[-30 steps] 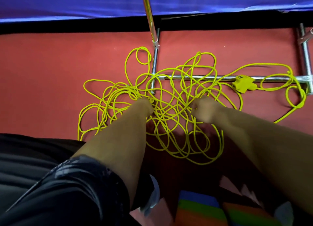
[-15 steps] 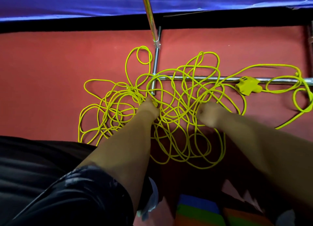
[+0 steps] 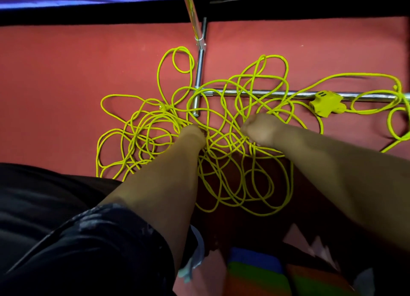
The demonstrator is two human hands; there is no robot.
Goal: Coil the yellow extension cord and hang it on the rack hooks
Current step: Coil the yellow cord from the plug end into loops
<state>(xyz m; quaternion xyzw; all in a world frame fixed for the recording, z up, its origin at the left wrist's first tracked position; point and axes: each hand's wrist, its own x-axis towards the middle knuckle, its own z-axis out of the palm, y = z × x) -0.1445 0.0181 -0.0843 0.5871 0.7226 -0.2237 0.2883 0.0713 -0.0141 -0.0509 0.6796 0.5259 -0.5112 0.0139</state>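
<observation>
Coiling has barely begun: the thin yellow extension cord (image 3: 224,138) sprawls in tangled loops across the red floor (image 3: 66,74) and over the chrome rack bar (image 3: 266,94) at twelve o'clock, while the right hand (image 3: 259,129) curls around central strands and the left hand (image 3: 193,136), at its nine o'clock, hides its fingers.

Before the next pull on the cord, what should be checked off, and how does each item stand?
1. Cord untangled: not ok; the yellow cord lies in a tangled heap.
2. Cord clear of the rack: not ok; loops cross the rack bar.
3. Right hand grip: ok; curled round strands.
4. Left hand grip: cannot tell; fingers hidden.
5. Socket block findable: ok; beside the bar.
</observation>
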